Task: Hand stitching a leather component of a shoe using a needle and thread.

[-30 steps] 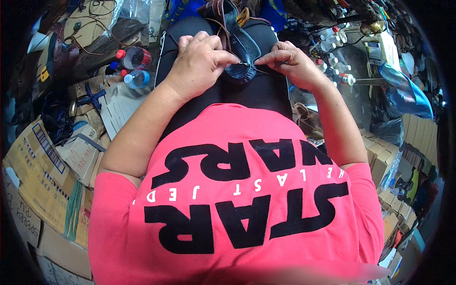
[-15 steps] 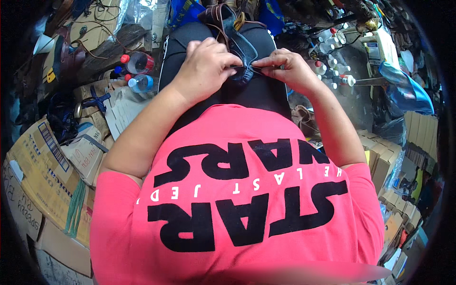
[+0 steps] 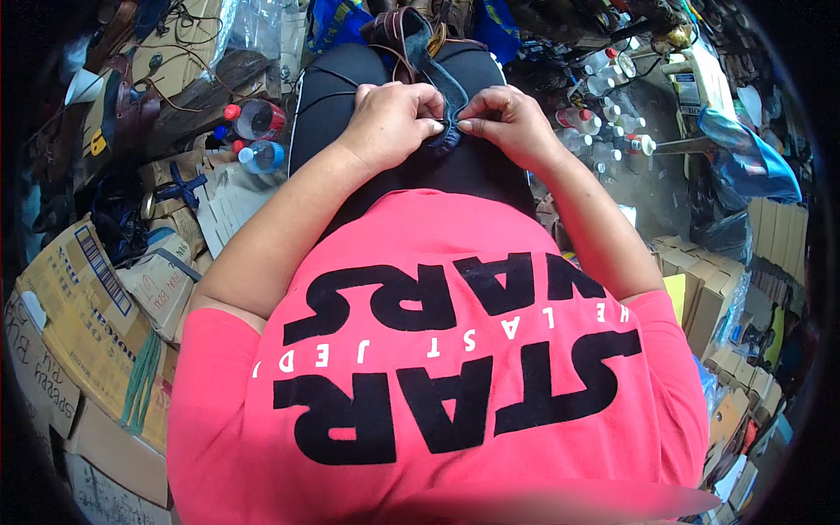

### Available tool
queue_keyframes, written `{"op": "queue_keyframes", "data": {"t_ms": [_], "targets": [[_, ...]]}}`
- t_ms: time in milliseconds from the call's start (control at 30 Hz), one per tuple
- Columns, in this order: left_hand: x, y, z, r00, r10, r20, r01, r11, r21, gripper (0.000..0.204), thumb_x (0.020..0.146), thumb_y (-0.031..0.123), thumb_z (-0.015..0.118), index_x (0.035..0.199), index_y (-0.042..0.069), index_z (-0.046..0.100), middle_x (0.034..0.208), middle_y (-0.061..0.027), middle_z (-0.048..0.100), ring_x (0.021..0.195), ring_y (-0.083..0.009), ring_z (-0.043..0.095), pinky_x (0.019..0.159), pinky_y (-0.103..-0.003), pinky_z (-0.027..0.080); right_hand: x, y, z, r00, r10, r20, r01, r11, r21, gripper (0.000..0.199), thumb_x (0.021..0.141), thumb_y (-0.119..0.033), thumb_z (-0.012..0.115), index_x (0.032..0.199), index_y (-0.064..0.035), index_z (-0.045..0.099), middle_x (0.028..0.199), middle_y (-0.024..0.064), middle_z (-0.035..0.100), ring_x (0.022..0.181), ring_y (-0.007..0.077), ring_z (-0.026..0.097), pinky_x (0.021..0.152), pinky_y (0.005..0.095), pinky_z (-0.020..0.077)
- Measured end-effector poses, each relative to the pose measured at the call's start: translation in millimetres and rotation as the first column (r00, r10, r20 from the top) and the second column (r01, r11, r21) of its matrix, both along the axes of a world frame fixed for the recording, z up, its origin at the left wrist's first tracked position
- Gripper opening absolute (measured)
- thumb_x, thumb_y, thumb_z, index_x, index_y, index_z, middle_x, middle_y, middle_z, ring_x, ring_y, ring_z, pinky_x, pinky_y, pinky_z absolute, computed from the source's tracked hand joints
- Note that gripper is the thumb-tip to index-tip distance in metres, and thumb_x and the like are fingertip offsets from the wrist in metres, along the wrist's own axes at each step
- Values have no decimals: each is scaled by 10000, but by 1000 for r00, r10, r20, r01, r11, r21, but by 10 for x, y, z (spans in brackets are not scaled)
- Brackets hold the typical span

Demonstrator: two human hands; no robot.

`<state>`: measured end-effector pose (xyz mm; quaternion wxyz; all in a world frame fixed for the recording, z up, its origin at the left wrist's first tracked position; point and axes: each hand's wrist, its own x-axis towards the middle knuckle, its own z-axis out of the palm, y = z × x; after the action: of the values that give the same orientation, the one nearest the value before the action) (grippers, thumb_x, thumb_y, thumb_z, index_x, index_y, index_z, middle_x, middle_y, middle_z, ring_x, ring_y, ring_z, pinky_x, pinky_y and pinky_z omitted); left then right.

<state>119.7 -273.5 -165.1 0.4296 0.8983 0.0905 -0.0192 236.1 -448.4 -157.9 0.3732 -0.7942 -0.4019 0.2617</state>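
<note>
A dark leather piece (image 3: 451, 92), long and curved like a strap or shoe upper, lies over my black-trousered lap. Its far end is a brown band (image 3: 398, 33); the near end is a rounded dark tip. On its left edge my left hand (image 3: 395, 122) is closed, thumb and forefinger pinched together. From the other side my right hand (image 3: 510, 124) pinches close against the right edge. A thin thread-like strand seems to be between the fingertips at each side, too fine to make out clearly now.
Plastic bottles stand left (image 3: 260, 118) and right (image 3: 604, 131) of my knees. Cardboard boxes (image 3: 74, 297) are piled at the left, more boxes (image 3: 700, 280) at the right. A blue plastic bag (image 3: 748, 157) hangs over a light container at the far right.
Both hands have come closer to the leather piece. Thin strands that stretched between fingers and leather are now mostly hidden. My left wrist has turned, and its fingers are more folded.
</note>
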Motion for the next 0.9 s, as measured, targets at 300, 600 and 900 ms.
{"op": "queue_keyframes", "data": {"t_ms": [300, 600, 900], "targets": [[-82, 155, 164, 950, -206, 235, 71, 875, 479, 55, 777, 156, 663, 809, 120, 635, 799, -7, 633, 873, -225, 556, 799, -401, 351, 274, -239, -56, 910, -69, -410, 104, 993, 64, 128, 769, -121, 743, 794, -18, 672, 828, 26, 562, 830, 130, 557, 773, 261, 452], [53, 53, 54, 972, -199, 124, 162, 953, 257, 89, 863, 118, 553, 904, 41, 570, 816, -153, 629, 807, -370, 603, 710, -440, 467, 226, -533, -4, 950, -30, -311, 16, 999, -49, 161, 819, -141, 708, 863, -24, 608, 949, 4, 518, 887, 102, 515, 794, 240, 425], [-12, 71, 66, 945, -314, 96, 246, 871, 425, 54, 837, 104, 550, 881, 113, 582, 767, -79, 618, 822, -294, 587, 724, -428, 427, 582, -319, -24, 893, -94, 441, 132, 990, -57, 157, 790, -196, 701, 896, -86, 667, 1016, 102, 587, 956, 276, 597, 817, 356, 482]]}}
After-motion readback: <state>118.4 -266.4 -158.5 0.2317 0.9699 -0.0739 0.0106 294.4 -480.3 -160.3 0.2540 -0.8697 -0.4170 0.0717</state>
